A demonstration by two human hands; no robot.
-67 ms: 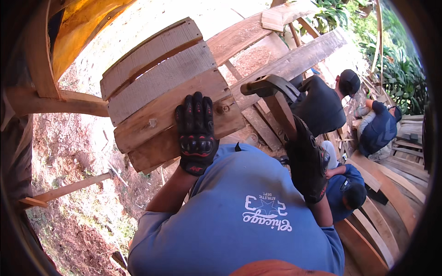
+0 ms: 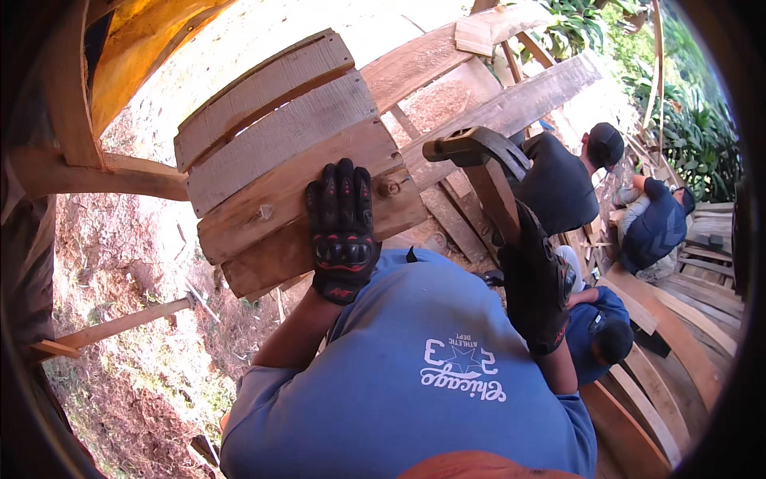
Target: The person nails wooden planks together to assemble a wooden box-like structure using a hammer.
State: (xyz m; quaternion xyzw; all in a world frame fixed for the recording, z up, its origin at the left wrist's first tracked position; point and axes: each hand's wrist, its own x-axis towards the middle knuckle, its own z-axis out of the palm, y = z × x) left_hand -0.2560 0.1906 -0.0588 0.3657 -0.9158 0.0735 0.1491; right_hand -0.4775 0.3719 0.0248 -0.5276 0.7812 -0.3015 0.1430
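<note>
Left hand flat on slatted wood panel; right hand holding hammer.
Panel at far left, hammer to its right. Left grip unclamped, fingers straight, near together; right grip clamped round the handle. Panel looks stiff, rough, not slippery, moderately light; best taken by its outer slat edges. Hammer likely head-heavy; hold low on handle.

The gloved left hand is resting flat on a panel of wooden slats, its fingers pointing away, while the gloved right hand is gripping a raised hammer. Toward the right, a person is crouching near boards.
</note>
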